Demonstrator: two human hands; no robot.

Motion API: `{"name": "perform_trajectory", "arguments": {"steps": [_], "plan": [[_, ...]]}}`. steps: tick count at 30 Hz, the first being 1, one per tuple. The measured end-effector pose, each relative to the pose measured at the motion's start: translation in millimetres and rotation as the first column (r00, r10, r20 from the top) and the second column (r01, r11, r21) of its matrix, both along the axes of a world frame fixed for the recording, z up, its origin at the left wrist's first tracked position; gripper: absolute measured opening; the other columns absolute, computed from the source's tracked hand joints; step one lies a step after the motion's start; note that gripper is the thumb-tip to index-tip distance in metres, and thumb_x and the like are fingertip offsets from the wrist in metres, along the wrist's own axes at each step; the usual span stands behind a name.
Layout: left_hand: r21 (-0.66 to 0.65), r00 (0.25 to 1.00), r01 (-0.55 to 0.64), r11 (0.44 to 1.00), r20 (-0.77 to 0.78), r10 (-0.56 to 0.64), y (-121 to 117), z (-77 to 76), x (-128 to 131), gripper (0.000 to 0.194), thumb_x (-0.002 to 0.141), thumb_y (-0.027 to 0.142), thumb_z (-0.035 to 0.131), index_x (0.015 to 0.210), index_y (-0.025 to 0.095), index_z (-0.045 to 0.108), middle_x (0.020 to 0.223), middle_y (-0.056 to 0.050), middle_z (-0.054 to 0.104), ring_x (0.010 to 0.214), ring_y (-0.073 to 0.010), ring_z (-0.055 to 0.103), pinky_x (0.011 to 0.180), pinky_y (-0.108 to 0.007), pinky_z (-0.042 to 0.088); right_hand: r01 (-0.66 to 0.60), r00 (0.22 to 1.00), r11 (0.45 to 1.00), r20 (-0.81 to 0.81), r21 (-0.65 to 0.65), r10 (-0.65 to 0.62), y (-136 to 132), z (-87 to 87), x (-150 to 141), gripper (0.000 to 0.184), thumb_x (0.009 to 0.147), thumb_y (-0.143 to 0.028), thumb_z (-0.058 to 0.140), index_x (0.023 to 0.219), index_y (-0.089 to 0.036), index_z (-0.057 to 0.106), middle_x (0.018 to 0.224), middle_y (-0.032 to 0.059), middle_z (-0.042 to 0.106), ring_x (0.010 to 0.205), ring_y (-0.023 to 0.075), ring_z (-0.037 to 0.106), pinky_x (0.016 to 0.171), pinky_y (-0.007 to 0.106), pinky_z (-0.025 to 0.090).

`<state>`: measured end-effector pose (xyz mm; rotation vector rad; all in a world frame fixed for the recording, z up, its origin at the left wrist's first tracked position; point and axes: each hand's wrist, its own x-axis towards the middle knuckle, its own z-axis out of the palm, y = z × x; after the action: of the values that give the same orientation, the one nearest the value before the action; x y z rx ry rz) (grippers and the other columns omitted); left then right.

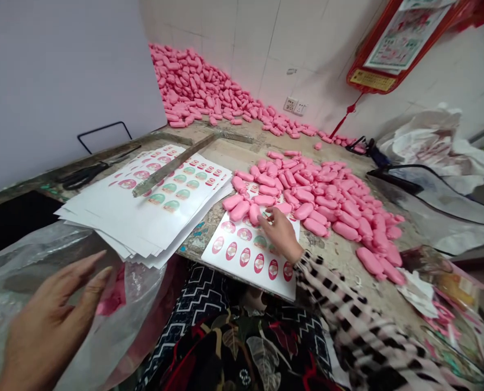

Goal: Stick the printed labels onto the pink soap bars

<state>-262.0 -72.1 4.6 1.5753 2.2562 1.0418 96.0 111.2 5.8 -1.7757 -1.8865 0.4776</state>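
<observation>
Over a clear plastic bag [139, 304] at the lower left, my left hand [56, 320] is open, thumb and fingers apart, with nothing in it. Something pink shows inside the bag beneath it. My right hand [282, 233] is above a sheet of oval stickers [225, 258] at the table's front edge. Its fingers are bent and slightly apart, the tips beside a small pink sausage-shaped piece [255, 213]; I see nothing held between them. More pink pieces [327, 201] lie heaped just beyond, some on the sheet's far part.
A stack of sticker sheets [144, 233] lies on the left, with a wooden strip [176, 165] across it. Black scissors [82, 175] are farther left. A larger pink heap [196, 81] rests against the wall. Plastic bags [437, 201] and packaging [449, 277] crowd the right side.
</observation>
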Motion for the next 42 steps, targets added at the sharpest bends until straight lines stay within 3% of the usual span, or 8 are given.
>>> {"name": "perform_trajectory", "arguments": {"steps": [4, 8, 16, 23, 28, 34, 38, 42], "plan": [[0.009, 0.994, 0.052, 0.999, 0.098, -0.053, 13.1, 15.8, 57.5, 0.03, 0.079, 0.045, 0.054, 0.107, 0.034, 0.06, 0.114, 0.003, 0.062, 0.104, -0.0255, 0.057, 0.092, -0.042, 0.044, 0.001, 1.0, 0.999, 0.03, -0.048, 0.0, 24.4, -13.3, -17.2, 0.052, 0.077, -0.049, 0.052, 0.119, -0.018, 0.05, 0.097, 0.0083, 0.062, 0.081, 0.0209, 0.057, 0.066, 0.029, 0.039], [-0.009, 0.891, 0.284, 0.959, 0.371, -0.26, 28.7, 15.1, 95.5, 0.029, 0.078, 0.044, 0.058, 0.102, 0.029, 0.066, 0.107, -0.001, 0.067, 0.099, -0.0233, 0.059, 0.093, -0.038, 0.043, 0.015, 0.991, 0.994, -0.133, -0.107, -0.029, 31.3, -21.9, -12.0, 0.043, 0.076, -0.041, 0.054, 0.113, -0.019, 0.053, 0.084, 0.0037, 0.063, 0.069, 0.0168, 0.057, 0.062, 0.028, 0.04], [-0.088, 0.441, 0.483, 0.871, 0.884, -0.155, 63.2, 14.1, 162.4, 0.037, 0.077, 0.041, 0.061, 0.107, 0.019, 0.065, 0.095, -0.006, 0.068, 0.08, -0.0179, 0.063, 0.075, -0.031, 0.05, -0.031, 0.794, 0.99, -0.606, -0.134, -0.057, -17.5, -3.3, 29.9, 0.042, 0.068, -0.042, 0.065, 0.102, -0.02, 0.054, 0.095, 0.0021, 0.061, 0.074, 0.0141, 0.056, 0.064, 0.026, 0.046], [0.01, 0.117, 0.611, 0.792, 0.988, -0.103, 74.4, 7.3, 220.9, 0.044, 0.078, 0.037, 0.064, 0.119, 0.021, 0.056, 0.114, -0.009, 0.061, 0.097, -0.0195, 0.06, 0.082, -0.033, 0.048, -0.142, 0.576, 0.949, -0.803, -0.281, -0.151, -92.7, 22.4, 36.3, 0.032, 0.065, -0.034, 0.072, 0.085, -0.021, 0.051, 0.073, -0.0048, 0.055, 0.059, 0.0087, 0.051, 0.054, 0.021, 0.041], [0.137, -0.135, 0.6, 0.788, 0.988, -0.068, 68.4, 1.6, 251.1, 0.038, 0.082, 0.037, 0.059, 0.116, 0.02, 0.056, 0.115, -0.009, 0.061, 0.105, -0.0202, 0.056, 0.089, -0.033, 0.045, -0.127, 0.463, 0.94, -0.857, -0.317, -0.226, -124.1, 10.7, 23.1, 0.032, 0.066, -0.036, 0.07, 0.082, -0.021, 0.047, 0.073, -0.0043, 0.055, 0.063, 0.0099, 0.052, 0.06, 0.023, 0.044], [0.125, -0.145, 0.564, 0.816, 0.988, -0.051, 61.1, -2.4, 252.9, 0.029, 0.084, 0.037, 0.055, 0.103, 0.016, 0.061, 0.106, -0.009, 0.064, 0.099, -0.0199, 0.059, 0.086, -0.032, 0.046, -0.268, 0.48, 0.931, -0.872, -0.249, -0.094, -144.3, 4.8, 21.0, 0.027, 0.073, -0.038, 0.066, 0.088, -0.023, 0.048, 0.083, -0.0027, 0.056, 0.071, 0.0112, 0.053, 0.066, 0.025, 0.043], [0.058, -0.093, 0.484, 0.873, 0.996, -0.015, 62.7, 0.1, 237.0, 0.024, 0.081, 0.034, 0.059, 0.098, 0.016, 0.06, 0.087, -0.006, 0.067, 0.088, -0.0204, 0.061, 0.08, -0.037, 0.049, -0.304, 0.723, 0.914, -0.69, -0.271, 0.036, -147.0, 10.2, 51.6, 0.027, 0.086, -0.044, 0.049, 0.104, -0.025, 0.056, 0.089, 0.0003, 0.059, 0.081, 0.0148, 0.055, 0.071, 0.028, 0.042], [-0.056, 0.156, 0.538, 0.841, 0.987, -0.035, 63.8, 0.4, 228.6, 0.031, 0.072, 0.029, 0.067, 0.1, 0.019, 0.057, 0.067, 0.002, 0.06, 0.066, -0.0141, 0.057, 0.065, -0.029, 0.048, -0.09, 0.949, 0.983, -0.312, -0.16, 0.036, -130.2, 1.6, 91.7, 0.03, 0.089, -0.045, 0.043, 0.09, -0.023, 0.064, 0.089, 0.0033, 0.062, 0.084, 0.0182, 0.056, 0.076, 0.031, 0.041]]}}
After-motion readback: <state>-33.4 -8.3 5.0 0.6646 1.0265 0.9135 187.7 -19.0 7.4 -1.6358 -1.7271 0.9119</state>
